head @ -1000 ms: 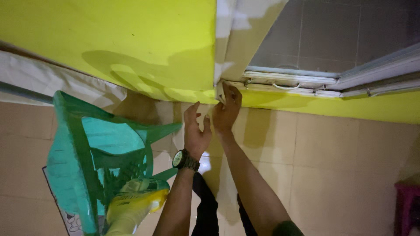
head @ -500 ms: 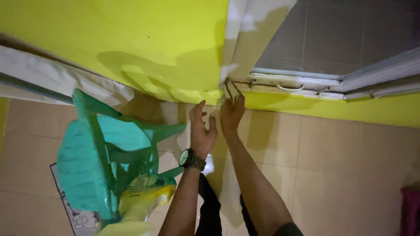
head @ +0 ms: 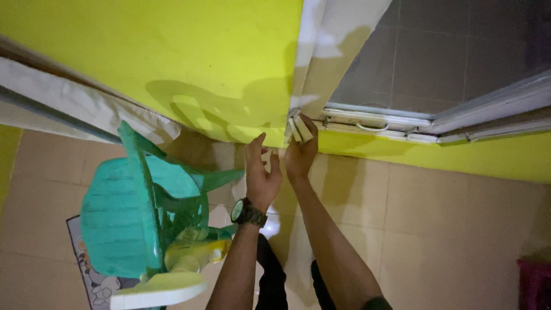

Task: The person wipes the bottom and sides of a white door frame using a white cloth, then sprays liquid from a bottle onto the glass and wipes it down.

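I count two hands of mine in the middle of the frame: my left hand (head: 261, 172), open with fingers spread, and my right hand (head: 299, 150), closed on pale flat pieces (head: 299, 130) at the wall corner; I make out two or three of them, too dim to settle. One wristwatch (head: 248, 212) sits on my left wrist. One green plastic chair (head: 135, 212) stands at the lower left. One yellow spray bottle (head: 198, 252) lies beside it. One printed mat (head: 92, 281) shows in the lower left corner. One purple stool (head: 534, 281) peeks in at the lower right. One metal handle (head: 372, 127) sits on the frame at the upper right.
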